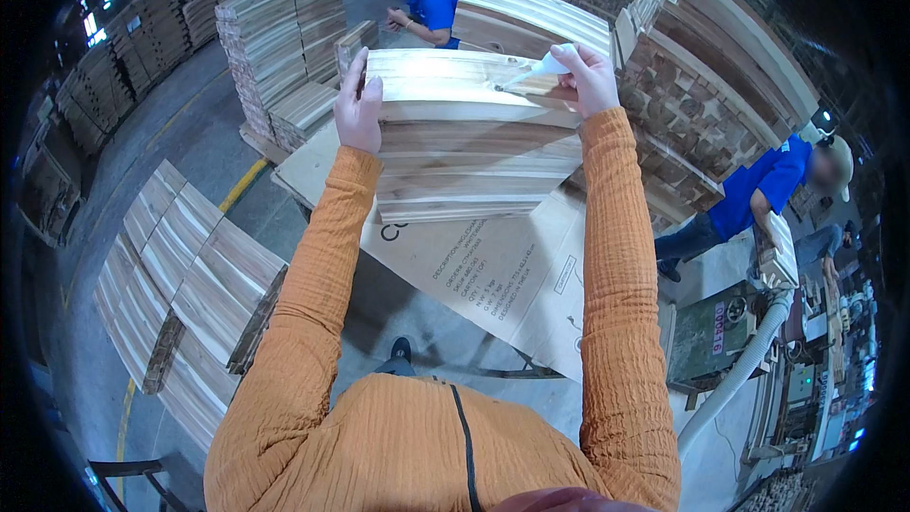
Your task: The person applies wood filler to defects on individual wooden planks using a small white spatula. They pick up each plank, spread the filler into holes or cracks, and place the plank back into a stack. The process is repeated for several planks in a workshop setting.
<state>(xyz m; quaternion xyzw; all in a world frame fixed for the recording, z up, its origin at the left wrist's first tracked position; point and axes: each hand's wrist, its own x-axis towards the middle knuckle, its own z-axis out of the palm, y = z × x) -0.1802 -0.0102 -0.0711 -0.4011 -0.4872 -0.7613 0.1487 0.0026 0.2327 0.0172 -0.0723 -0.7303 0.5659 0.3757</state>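
My left hand is closed round the left end of a pale wooden board, the uppermost one in front of me. My right hand grips a small white squeeze bottle with a narrow nozzle. The nozzle points down and left to a dark knot in the board's face; whether it touches cannot be told. Below the board, more striped boards lie on a flattened cardboard sheet with printing on it.
Stacked boards stand at the left, far left and right. One co-worker in blue is beyond the boards; another bends at the right. A green machine with a grey hose stands right.
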